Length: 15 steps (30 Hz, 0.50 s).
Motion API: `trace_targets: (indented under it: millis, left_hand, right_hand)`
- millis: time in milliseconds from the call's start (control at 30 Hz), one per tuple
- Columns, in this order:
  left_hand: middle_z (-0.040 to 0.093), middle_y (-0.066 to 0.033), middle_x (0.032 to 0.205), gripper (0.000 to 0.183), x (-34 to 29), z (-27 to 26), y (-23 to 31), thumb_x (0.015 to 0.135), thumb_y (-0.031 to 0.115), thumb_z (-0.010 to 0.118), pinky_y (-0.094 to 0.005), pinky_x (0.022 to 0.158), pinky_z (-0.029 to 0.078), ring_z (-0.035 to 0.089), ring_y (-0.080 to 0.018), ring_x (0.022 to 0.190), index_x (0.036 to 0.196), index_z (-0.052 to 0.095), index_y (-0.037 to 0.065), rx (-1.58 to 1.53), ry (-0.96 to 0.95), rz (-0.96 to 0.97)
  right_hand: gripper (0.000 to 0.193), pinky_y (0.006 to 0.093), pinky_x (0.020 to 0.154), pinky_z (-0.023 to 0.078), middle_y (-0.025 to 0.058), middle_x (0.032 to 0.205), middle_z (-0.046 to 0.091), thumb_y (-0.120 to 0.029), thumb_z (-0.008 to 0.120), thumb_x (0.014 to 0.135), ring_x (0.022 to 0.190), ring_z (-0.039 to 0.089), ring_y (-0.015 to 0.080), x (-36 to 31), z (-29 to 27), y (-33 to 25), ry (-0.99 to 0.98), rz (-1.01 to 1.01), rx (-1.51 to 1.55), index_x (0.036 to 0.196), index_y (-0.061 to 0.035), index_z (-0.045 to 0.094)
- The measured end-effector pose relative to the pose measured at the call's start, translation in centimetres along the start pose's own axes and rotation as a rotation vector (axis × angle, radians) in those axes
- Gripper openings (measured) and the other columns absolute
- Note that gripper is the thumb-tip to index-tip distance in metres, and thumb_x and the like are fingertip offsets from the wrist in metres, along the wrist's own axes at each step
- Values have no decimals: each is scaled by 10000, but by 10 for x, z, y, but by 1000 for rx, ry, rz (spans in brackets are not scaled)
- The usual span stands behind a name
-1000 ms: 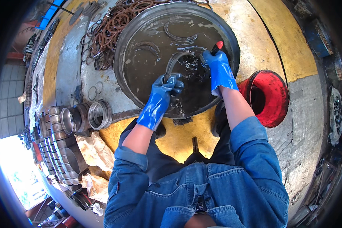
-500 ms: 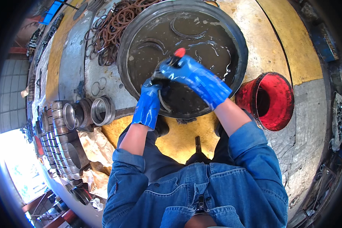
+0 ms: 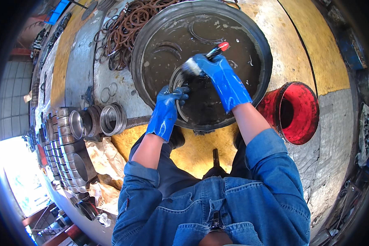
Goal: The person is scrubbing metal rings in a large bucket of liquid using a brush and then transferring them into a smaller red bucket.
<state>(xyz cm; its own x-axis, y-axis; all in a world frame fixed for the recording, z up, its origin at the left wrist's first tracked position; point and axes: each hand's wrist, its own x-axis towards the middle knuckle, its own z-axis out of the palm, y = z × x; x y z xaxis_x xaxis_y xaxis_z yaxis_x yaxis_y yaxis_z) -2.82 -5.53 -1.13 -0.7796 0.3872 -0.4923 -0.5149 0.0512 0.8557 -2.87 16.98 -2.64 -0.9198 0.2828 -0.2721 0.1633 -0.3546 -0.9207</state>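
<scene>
My left hand (image 3: 166, 105), in a blue rubber glove, grips a thin metal ring (image 3: 175, 78) over the near-left part of a wide round basin (image 3: 267, 57) of dark liquid. Part of the ring hides behind my fingers; whether it is one ring or a small stack, I cannot make out. My right hand (image 3: 218, 70), gloved the same way, is closed round a brush (image 3: 215, 51) with a dark, red-tipped handle. Its pale bristles, smeared by motion, meet the ring's upper side. Farther off in the basin, curved parts of other rings (image 3: 206, 40) break the surface.
Rusty rings (image 3: 131, 24) lie heaped beyond the basin's left side. Shiny rings (image 3: 113, 119) stand stacked at the left, beside rows of metal cylinders (image 3: 65, 141) and brown paper (image 3: 105, 158). A red bucket (image 3: 311, 119) lies tipped at the right of the basin.
My right hand has moved right, away from my left, bringing the brush's bristles into sight. More of the ring in my left hand now shows.
</scene>
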Motion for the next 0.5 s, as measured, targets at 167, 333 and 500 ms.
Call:
trace_targets:
  millis: [167, 333, 500]
  left_hand:
    - [744, -129, 1047, 295, -1, 4, -9, 885, 46, 664, -293, 671, 546, 698, -188, 792, 1175, 666, -10, -118, 34, 153]
    - [740, -144, 1073, 313, -10, 18, 17, 907, 76, 658, -290, 700, 540, 702, -190, 828, 1209, 648, -7, 90, -29, -32]
    - [746, -99, 1017, 340, -20, 35, 31, 944, 206, 685, -248, 652, 492, 626, -127, 722, 1230, 642, 28, 86, -64, -95]
  right_hand:
    - [350, 367, 849, 536, 116, 950, 757, -350, 739, 858, 884, 702, 197, -25, 33, -16, -305, -146, -421, 1059, -64, 757]
    - [284, 302, 659, 508, 67, 761, 701, -264, 717, 879, 706, 637, 132, -2, -12, -2, 224, 105, -212, 896, 19, 735]
    - [394, 402, 736, 542, 190, 824, 726, -329, 696, 857, 774, 717, 269, -15, -32, -9, 410, 171, -812, 988, 42, 714]
